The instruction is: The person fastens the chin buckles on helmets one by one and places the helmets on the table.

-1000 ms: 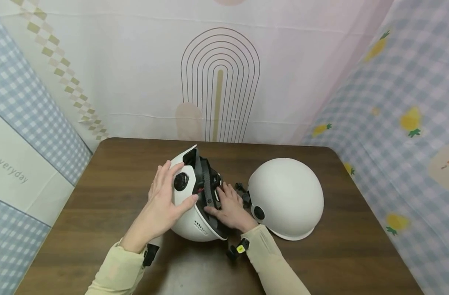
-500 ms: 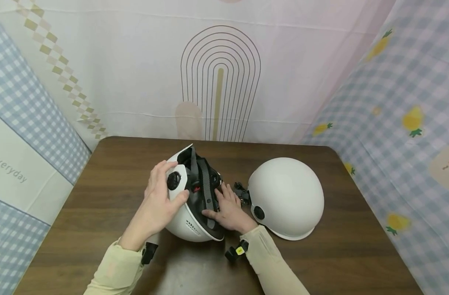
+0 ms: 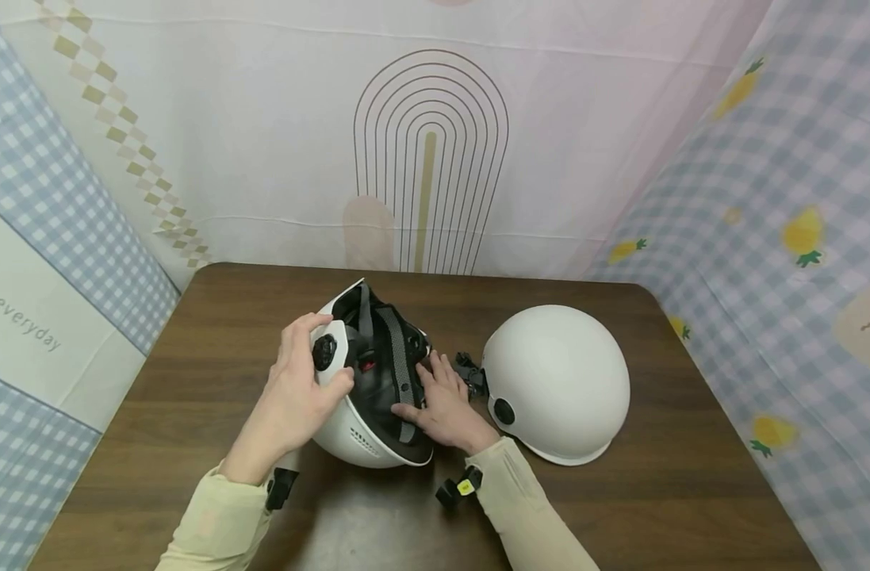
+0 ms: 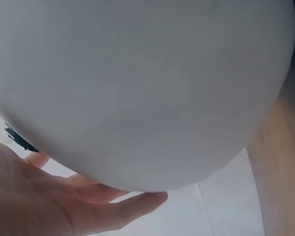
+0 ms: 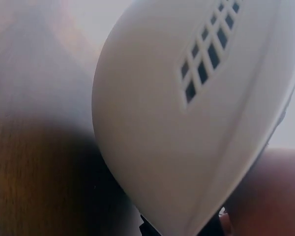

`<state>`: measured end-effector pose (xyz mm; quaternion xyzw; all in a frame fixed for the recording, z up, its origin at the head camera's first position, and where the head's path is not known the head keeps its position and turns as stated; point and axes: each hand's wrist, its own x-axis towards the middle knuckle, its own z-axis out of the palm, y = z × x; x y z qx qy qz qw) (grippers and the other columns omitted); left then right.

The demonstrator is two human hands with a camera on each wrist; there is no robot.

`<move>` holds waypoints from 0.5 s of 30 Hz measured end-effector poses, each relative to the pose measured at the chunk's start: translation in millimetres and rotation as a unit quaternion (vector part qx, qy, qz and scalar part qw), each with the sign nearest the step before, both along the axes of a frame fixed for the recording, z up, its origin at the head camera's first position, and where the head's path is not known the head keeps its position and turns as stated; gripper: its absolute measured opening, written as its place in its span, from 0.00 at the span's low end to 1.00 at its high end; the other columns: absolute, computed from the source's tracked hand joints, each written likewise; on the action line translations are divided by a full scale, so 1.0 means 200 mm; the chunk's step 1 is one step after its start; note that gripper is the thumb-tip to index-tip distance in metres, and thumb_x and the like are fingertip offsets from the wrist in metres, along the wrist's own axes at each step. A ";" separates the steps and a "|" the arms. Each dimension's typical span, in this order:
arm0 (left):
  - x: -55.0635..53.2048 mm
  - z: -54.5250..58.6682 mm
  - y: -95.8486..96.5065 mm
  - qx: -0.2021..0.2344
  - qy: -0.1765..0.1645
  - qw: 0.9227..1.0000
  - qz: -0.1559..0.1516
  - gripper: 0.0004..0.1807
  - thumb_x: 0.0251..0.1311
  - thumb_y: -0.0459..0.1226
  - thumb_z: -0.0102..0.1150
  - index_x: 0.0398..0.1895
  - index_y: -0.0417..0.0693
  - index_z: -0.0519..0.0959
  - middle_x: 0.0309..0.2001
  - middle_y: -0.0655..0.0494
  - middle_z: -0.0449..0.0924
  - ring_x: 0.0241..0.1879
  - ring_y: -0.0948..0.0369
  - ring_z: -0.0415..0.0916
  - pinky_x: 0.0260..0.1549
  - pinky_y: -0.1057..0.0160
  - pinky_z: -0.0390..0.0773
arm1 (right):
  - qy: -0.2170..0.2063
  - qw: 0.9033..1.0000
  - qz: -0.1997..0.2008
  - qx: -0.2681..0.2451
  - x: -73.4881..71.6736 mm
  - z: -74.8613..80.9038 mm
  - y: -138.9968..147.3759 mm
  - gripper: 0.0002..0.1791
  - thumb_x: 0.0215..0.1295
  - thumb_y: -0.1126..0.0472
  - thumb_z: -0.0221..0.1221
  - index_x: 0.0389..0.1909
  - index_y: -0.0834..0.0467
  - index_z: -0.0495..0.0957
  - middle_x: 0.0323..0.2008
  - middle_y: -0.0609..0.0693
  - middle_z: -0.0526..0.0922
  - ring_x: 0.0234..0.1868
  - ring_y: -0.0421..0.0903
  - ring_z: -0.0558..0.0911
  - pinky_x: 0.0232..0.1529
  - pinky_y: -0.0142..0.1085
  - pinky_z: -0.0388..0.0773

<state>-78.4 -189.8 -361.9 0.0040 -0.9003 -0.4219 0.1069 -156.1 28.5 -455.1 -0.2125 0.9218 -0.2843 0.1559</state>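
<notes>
A white helmet (image 3: 359, 444) lies tipped on its dome, its black lining and grey strap (image 3: 397, 357) facing up and right. My left hand (image 3: 292, 388) holds its left side, the thumb at the rim and the fingers around a black round knob (image 3: 323, 352). In the left wrist view, those fingers (image 4: 132, 209) touch the smooth white shell (image 4: 147, 88). My right hand (image 3: 449, 404) rests at the helmet's right edge with fingers extended and spread, the thumb over the lining. The right wrist view shows the vented shell (image 5: 157, 118), with part of the hand behind its rim.
A second white helmet (image 3: 556, 381) sits dome up just right of my right hand. Black fittings (image 3: 470, 374) stick out from its left side. Both helmets are on a brown wooden table (image 3: 663, 507), with patterned cloth (image 3: 263, 143) hanging behind it.
The left hand has moved left and slightly down with the helmet's side, tilting the helmet so more of its lining and strap shows. The right hand and second helmet stay nearly in place.
</notes>
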 end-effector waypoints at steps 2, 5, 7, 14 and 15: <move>0.01 0.00 -0.01 -0.003 -0.003 1.000 0.003 0.37 0.57 0.41 0.60 0.69 0.52 0.56 0.69 0.48 0.54 0.57 0.43 0.64 0.53 0.40 0.64 | 0.006 1.000 0.000 -0.001 0.00 0.01 0.00 0.48 0.62 0.37 0.60 0.73 0.63 0.57 0.76 0.61 0.41 0.76 0.58 0.39 0.68 0.61 0.41; 0.02 0.00 -0.02 -0.002 -0.017 1.000 0.004 0.38 0.58 0.41 0.60 0.69 0.51 0.55 0.68 0.48 0.54 0.56 0.43 0.67 0.52 0.41 0.67 | 0.011 1.000 0.000 0.001 0.00 0.02 0.01 0.48 0.62 0.37 0.60 0.73 0.63 0.56 0.76 0.61 0.41 0.76 0.57 0.39 0.69 0.60 0.40; 0.03 0.01 -0.02 -0.004 -0.027 1.000 0.007 0.37 0.59 0.42 0.59 0.69 0.50 0.54 0.68 0.47 0.55 0.56 0.43 0.68 0.51 0.41 0.68 | 0.012 1.000 0.000 -0.002 0.01 0.03 0.02 0.48 0.62 0.37 0.59 0.73 0.63 0.56 0.76 0.61 0.41 0.76 0.57 0.38 0.69 0.60 0.40; 0.05 0.01 -0.05 -0.018 -0.041 0.998 0.037 0.37 0.57 0.45 0.59 0.68 0.49 0.55 0.70 0.46 0.59 0.55 0.43 0.70 0.47 0.41 0.69 | 0.029 0.999 0.001 -0.015 0.00 0.06 0.03 0.46 0.64 0.37 0.58 0.72 0.63 0.58 0.77 0.59 0.39 0.76 0.54 0.34 0.69 0.59 0.38; 0.06 0.01 -0.06 -0.020 -0.042 0.998 0.041 0.37 0.57 0.45 0.60 0.68 0.50 0.56 0.70 0.46 0.61 0.54 0.42 0.71 0.46 0.41 0.70 | 0.034 0.999 0.002 -0.016 0.00 0.06 0.03 0.46 0.64 0.37 0.58 0.72 0.64 0.59 0.77 0.59 0.39 0.76 0.54 0.34 0.70 0.58 0.38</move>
